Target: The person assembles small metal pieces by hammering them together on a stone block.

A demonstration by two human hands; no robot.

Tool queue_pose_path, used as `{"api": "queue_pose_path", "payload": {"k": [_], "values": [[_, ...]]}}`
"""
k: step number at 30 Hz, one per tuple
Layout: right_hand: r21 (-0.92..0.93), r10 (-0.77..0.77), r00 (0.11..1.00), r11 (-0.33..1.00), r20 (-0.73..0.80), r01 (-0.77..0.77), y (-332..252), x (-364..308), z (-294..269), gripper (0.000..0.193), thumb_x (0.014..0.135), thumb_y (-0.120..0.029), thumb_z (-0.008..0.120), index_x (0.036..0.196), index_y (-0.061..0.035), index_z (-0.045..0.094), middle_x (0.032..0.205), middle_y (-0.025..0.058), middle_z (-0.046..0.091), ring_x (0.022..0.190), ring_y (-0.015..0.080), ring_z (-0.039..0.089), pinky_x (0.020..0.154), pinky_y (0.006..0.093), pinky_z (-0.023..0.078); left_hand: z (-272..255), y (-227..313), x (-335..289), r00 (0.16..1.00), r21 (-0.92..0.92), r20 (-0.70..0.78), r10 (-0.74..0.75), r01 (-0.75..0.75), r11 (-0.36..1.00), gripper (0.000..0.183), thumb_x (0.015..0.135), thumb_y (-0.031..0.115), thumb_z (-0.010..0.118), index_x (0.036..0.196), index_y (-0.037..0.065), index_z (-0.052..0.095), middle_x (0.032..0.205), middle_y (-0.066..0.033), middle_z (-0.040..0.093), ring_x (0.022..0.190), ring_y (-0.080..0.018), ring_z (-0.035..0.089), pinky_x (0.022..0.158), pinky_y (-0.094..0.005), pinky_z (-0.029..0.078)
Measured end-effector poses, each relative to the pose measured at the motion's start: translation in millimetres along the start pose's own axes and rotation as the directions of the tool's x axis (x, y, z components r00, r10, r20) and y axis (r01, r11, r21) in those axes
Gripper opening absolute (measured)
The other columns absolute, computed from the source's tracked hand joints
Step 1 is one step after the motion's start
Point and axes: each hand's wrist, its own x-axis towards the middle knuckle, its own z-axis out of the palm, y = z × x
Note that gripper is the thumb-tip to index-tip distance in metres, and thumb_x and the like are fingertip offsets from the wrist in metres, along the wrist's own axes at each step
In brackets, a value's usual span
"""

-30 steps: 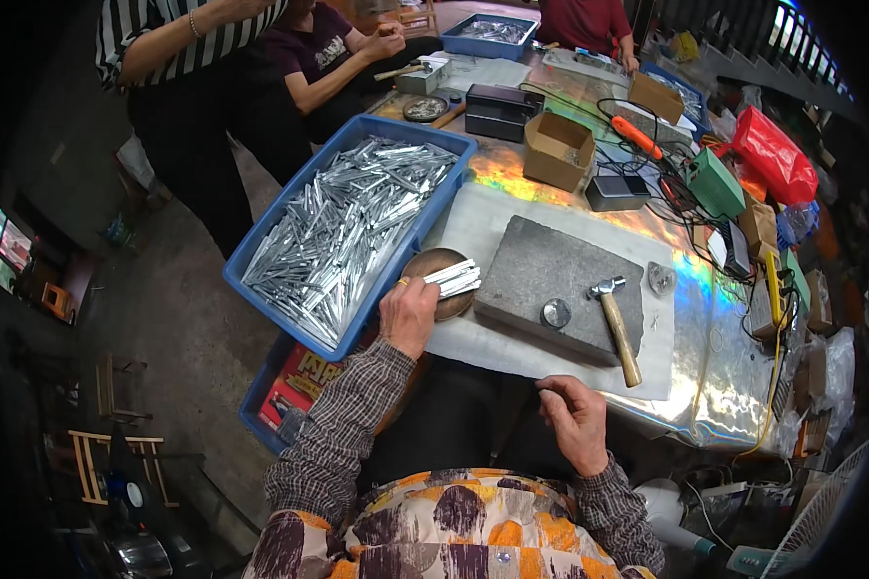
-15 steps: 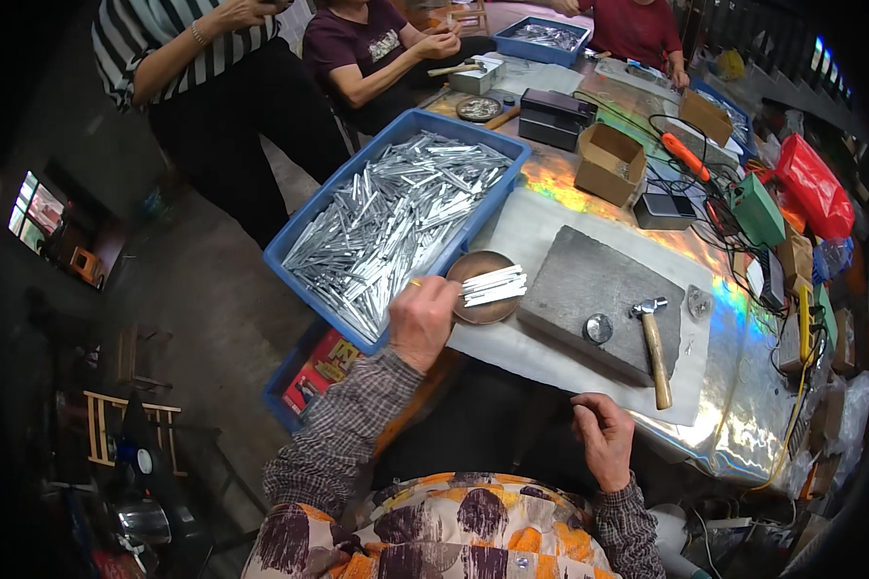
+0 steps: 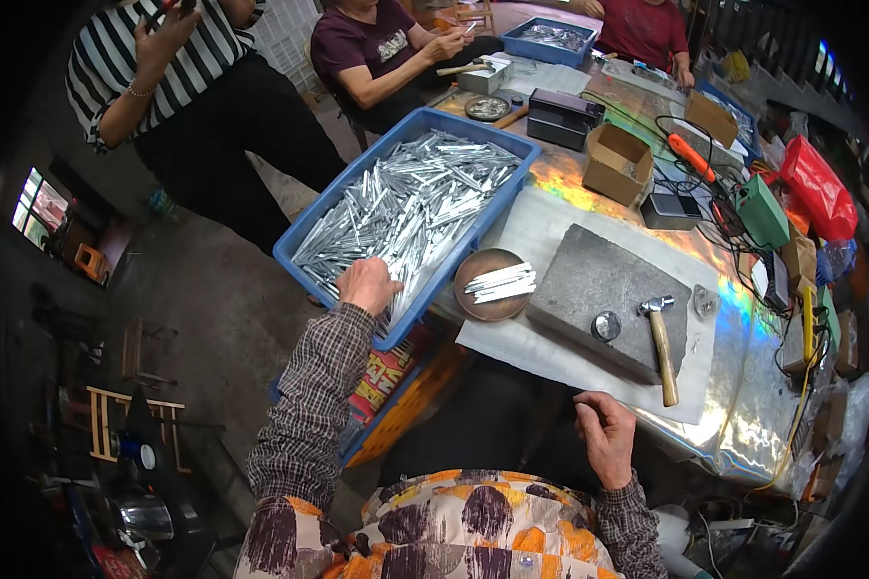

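My left hand [image 3: 367,286] reaches into the near end of a blue plastic tray [image 3: 529,162], back up, fingers bent down onto the heap of thin silver metal strips [image 3: 406,198]. Its fingertips are hidden, so a grip does not show. Right of the tray, a round brown dish [image 3: 492,306] bears a small bundle of silver strips [image 3: 500,283]. My right hand [image 3: 605,439] hangs by the table's front edge, fingers loosely curled in, nothing seen in them. Beyond it a grey stone block [image 3: 599,280] carries a small hammer [image 3: 662,352] and a small round metal piece [image 3: 605,325].
A cardboard box [image 3: 618,162], a black box [image 3: 564,118], an orange-handled tool [image 3: 690,156] and tangled cables lie farther back. Under the tray stands another blue crate [image 3: 396,415]. One person [image 3: 232,96] stands at the left; two others sit along the table's far side.
My left hand has moved left from the brown dish to the strips in the blue tray. The bundle stays in the dish. My right hand is nearly still. The standing person's hand has shifted.
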Motion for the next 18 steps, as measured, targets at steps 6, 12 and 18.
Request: {"api": "queue_pose_path", "payload": {"k": [6, 12, 18], "values": [[-0.036, -0.059, 0.998, 0.998, 0.005, 0.059, 4.7, -3.4, 0.8, 0.011, 0.089, -0.004, 0.056, 0.095, 0.0021, 0.062, 0.068, 0.001, 0.057, 0.055, 0.0057, 0.052, 0.049, 0.0195, 0.041, -0.7, -6.7, 14.7, 0.989, -0.174, 0.145, -0.019, 0.044, 0.984, 0.028, 0.068, 0.03, 0.078, 0.076, 0.003, 0.071, 0.082, -0.017, 0.068, 0.08, -0.0309, 0.066, 0.072, -0.0398, 0.051], [-0.041, -0.092, 0.996, 0.995, 0.02, 0.093, 0.0, -4.7, -2.0, 0.011, 0.088, -0.004, 0.056, 0.094, 0.0018, 0.063, 0.067, 0.0007, 0.057, 0.055, 0.0057, 0.052, 0.05, 0.0199, 0.042, 2.5, -12.1, 16.0, 0.986, -0.237, 0.165, 0.016, 0.024, 0.971, 0.027, 0.065, 0.028, 0.078, 0.074, 0.003, 0.071, 0.08, -0.0174, 0.068, 0.078, -0.0301, 0.067, 0.073, -0.0391, 0.051], [-0.12, -0.078, 0.997, 0.99, 0.006, 0.078, -3.4, -9.6, -7.0, 0.013, 0.084, -0.006, 0.062, 0.094, 0.0009, 0.065, 0.08, 0.0115, 0.065, 0.065, 0.0166, 0.062, 0.06, 0.0264, 0.048, 14.1, -20.4, 20.6, 0.995, -0.232, 0.056, 0.087, -0.072, 0.97, 0.038, 0.06, 0.031, 0.077, 0.07, -0.005, 0.067, 0.072, -0.0243, 0.064, 0.069, -0.0362, 0.065, 0.066, -0.0418, 0.051]]}}
